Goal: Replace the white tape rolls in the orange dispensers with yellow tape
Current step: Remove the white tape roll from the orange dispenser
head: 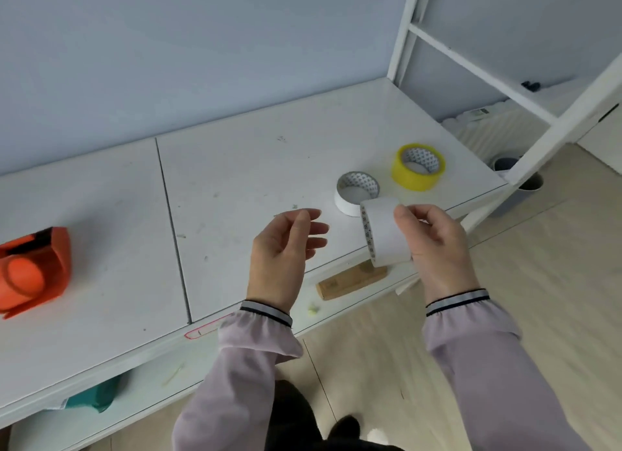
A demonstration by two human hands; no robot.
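Observation:
My right hand holds a white tape roll on edge above the front right of the white table. My left hand hovers open beside it, fingers spread, holding nothing. A second white tape roll lies flat on the table just behind the held one. A yellow tape roll lies flat farther back right. An orange dispenser rests at the far left of the table, its hub bare of tape.
A brown wooden block lies at the table's front edge under my hands. A white ladder frame rises at the right. Grey bins stand on the floor beyond the table. Green material sits on the shelf below.

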